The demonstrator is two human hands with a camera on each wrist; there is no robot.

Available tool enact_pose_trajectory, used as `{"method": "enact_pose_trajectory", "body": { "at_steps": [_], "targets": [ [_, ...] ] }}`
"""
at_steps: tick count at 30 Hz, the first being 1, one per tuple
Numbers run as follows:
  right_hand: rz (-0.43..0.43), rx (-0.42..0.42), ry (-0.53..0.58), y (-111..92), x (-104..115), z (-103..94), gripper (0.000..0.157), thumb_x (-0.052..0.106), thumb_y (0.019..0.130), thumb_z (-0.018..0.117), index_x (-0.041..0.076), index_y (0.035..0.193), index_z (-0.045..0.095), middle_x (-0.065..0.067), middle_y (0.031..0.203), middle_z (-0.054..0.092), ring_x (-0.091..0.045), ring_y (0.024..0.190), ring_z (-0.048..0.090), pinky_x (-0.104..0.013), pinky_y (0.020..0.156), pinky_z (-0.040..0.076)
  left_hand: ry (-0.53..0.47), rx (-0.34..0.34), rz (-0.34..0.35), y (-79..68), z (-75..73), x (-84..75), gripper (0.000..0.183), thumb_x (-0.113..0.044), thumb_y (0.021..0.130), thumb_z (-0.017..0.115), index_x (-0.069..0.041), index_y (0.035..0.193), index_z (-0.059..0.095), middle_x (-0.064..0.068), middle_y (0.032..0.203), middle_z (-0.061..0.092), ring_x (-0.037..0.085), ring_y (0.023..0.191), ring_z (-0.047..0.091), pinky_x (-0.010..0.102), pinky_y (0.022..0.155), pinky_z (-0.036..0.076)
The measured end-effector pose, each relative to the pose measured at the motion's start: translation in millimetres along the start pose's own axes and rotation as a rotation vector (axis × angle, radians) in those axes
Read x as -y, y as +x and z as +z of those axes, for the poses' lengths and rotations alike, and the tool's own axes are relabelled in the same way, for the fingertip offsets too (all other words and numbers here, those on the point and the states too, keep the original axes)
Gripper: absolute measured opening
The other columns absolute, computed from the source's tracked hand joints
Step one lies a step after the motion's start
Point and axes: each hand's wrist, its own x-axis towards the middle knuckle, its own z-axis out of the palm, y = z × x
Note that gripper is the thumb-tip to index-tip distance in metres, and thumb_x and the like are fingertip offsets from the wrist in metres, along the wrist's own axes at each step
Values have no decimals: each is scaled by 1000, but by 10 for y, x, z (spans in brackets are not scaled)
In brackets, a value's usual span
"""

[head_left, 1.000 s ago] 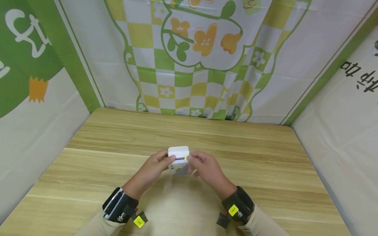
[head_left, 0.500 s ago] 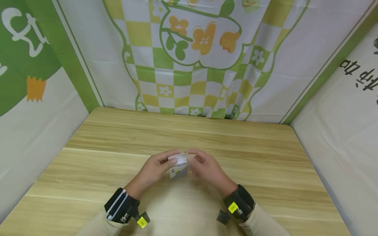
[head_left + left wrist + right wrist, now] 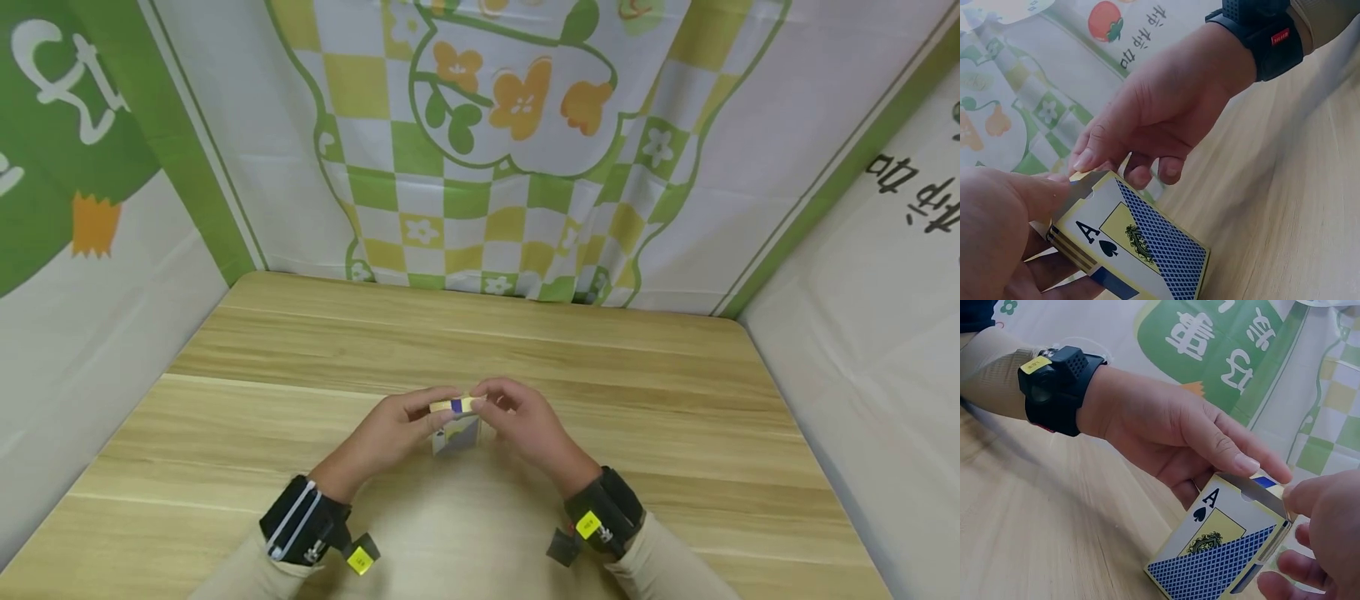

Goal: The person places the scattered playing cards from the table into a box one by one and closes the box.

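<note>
A playing-card box [image 3: 455,436] stands between my two hands in the head view, its front showing an ace of spades and a blue lattice. The flap [image 3: 1265,482] is folded over the top, and a dark gap shows beneath it in both wrist views. My left hand [image 3: 393,429] grips the box's left side, thumb at the top edge and fingers behind. With thumb and forefinger, my right hand [image 3: 525,429] pinches the flap's right end; its other fingers curl loosely beside the box [image 3: 1138,240].
A wood-grain table [image 3: 600,383] lies under the hands. Printed cloth hangs [image 3: 495,208] behind it, and more cloth panels stand at the left [image 3: 97,350] and right [image 3: 862,333]. Both wrists wear black camera bands [image 3: 307,521].
The flap stood up with its white inside showing; it has come down over the top, now showing its yellow and blue outside. Both hands stay on the box, fingers shifted onto the flap.
</note>
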Motion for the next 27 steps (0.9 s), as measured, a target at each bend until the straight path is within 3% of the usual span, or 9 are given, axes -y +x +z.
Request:
{"method": "enact_pose_trajectory", "body": {
  "at_steps": [5,10,12,15,20,24,27],
  "targets": [
    [-16,-6,-37,-12,-9,-1,12,37,96,69,29,105,71,1,113,60,-23,96,61,-43,71,60,-10,-18,-12,0,18,-1,29,-32,96,71,-30,125,72,-4,131,67,22,123,60,47,102,51],
    [-62,13,-73,-11,-32,-12,8,33,96,70,29,104,71,5,113,65,-21,97,65,-40,72,61,-14,-34,-20,2,16,18,24,-32,95,72,-30,118,76,-5,124,71,18,116,64,42,96,54],
    [-96,15,-105,-12,-34,-17,7,30,97,70,29,104,71,7,113,66,-20,98,66,-36,73,61,-14,-30,-21,-2,7,24,23,-35,95,71,-30,117,77,-5,122,72,17,115,65,41,94,55],
    [-153,11,-177,-13,-37,-24,7,27,97,70,29,104,71,11,112,67,-14,98,66,-30,75,60,22,-16,0,-9,-13,34,28,-40,95,70,-29,120,76,-5,125,71,19,121,63,46,101,52],
    [-294,-2,-308,-18,-51,-37,9,20,96,70,26,103,73,13,110,69,-9,98,63,-27,75,58,106,24,43,-12,-42,51,34,-45,94,68,-31,125,73,-5,136,65,23,136,52,53,114,40],
    [-384,-3,-363,-43,-55,-42,14,18,94,73,22,107,74,10,114,69,-9,97,63,-25,73,58,141,65,65,-17,-55,54,34,-44,94,69,-34,126,71,-3,139,62,25,138,49,53,113,41],
    [-394,-2,-373,-57,-53,-35,18,16,92,75,21,110,73,9,116,69,-8,97,65,-24,75,58,157,66,68,-19,-57,57,33,-41,95,69,-35,127,70,-4,137,64,23,136,52,50,110,45]
  ]
}}
